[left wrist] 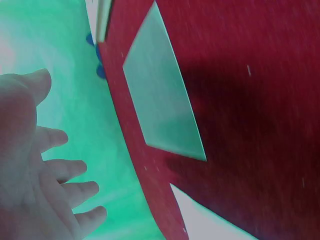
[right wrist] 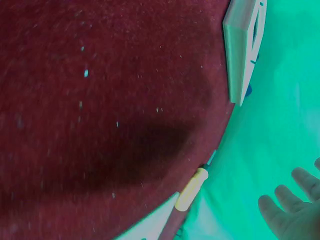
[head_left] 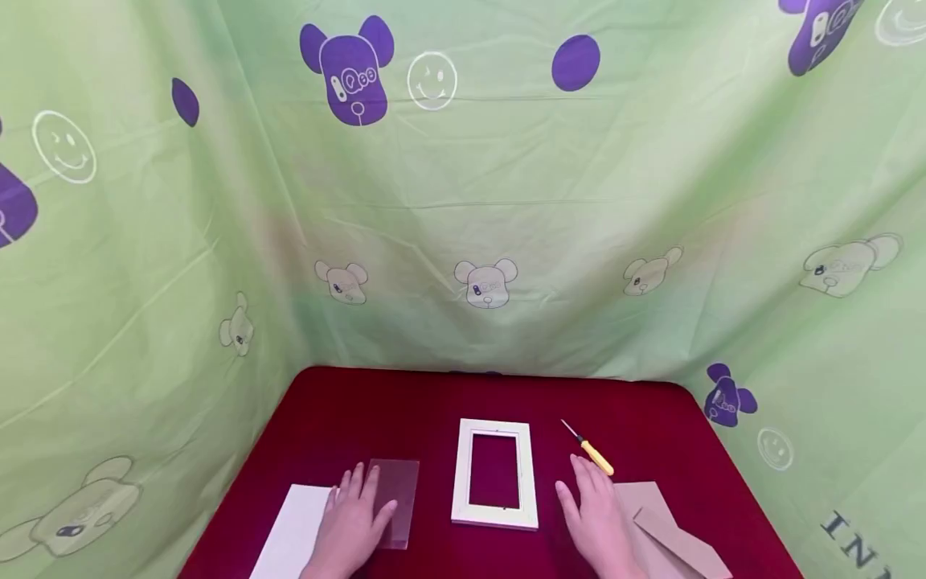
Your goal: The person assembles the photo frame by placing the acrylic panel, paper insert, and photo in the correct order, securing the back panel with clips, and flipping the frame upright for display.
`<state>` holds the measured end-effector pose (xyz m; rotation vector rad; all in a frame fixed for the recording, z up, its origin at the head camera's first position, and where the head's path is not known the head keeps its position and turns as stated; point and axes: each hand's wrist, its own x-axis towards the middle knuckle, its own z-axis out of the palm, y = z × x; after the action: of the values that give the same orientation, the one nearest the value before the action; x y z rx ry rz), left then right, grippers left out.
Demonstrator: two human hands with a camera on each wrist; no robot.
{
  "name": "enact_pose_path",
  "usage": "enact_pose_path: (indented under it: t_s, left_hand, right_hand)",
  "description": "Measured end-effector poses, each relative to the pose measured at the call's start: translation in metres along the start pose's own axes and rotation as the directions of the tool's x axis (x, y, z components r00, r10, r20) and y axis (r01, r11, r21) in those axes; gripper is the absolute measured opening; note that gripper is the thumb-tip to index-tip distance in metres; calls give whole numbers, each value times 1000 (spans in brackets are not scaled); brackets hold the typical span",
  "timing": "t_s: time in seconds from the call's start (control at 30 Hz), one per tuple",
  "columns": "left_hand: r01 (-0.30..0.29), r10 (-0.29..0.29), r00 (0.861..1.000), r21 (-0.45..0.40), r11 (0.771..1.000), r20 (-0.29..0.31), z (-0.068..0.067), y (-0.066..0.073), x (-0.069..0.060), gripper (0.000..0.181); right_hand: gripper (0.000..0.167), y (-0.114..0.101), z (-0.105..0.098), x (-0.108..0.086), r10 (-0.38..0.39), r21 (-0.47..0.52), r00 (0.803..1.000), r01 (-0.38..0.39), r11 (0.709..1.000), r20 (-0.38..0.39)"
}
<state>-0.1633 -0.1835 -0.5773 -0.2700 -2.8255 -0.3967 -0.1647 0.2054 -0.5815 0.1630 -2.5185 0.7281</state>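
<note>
My left hand (head_left: 350, 521), fingers spread and holding nothing, is over the gap between a white sheet (head_left: 292, 531) and a clear rectangular pane (head_left: 400, 503). In the left wrist view the hand (left wrist: 40, 165) is raised, with the pane (left wrist: 162, 100) lying apart from it. A white rectangular frame (head_left: 463, 474) with an open middle lies between the hands. My right hand (head_left: 599, 519), also empty with extended fingers, is between that frame and a brown backing board (head_left: 654, 503). Beyond its fingertips lies a yellow-handled screwdriver (head_left: 596, 457), seen too in the right wrist view (right wrist: 192, 190).
A folded brown flap (head_left: 683, 547) stands up at an angle from the backing board at the right. The red cloth-covered table (head_left: 405, 402) has rounded far corners. Green patterned curtains (head_left: 477, 177) enclose its back and both sides.
</note>
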Motion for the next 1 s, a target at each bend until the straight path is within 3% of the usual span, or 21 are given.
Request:
enact_pose_path:
  t_s: [0.1, 0.23, 0.37, 0.6, 0.83, 1.0]
  left_hand:
    - [51, -51, 998, 0, 999, 27, -4, -17, -7, 63]
    - [93, -93, 995, -3, 996, 31, -7, -37, -12, 63]
    - [119, -119, 993, -1, 993, 11, -10, -56, -17, 63]
    - [176, -176, 984, -3, 984, 39, -16, -85, -21, 66]
    - [244, -244, 964, 10, 970, 101, -14, -104, -29, 69]
    - [276, -275, 953, 8, 961, 125, -15, -112, -35, 70]
  right_hand:
    - [52, -5, 6, -3, 127, 53, 987, -132, 990, 103]
    - [55, -7, 14, -3, 272, 89, 941, -294, 952, 203]
    - [56, -4, 23, 1, 289, 101, 928, -319, 942, 233]
    - [53, 6, 42, 9, 296, 168, 919, -345, 924, 260]
    - [48, 13, 48, 11, 343, 203, 891, -410, 889, 298]
    - [45, 11, 51, 13, 349, 226, 885, -424, 877, 307]
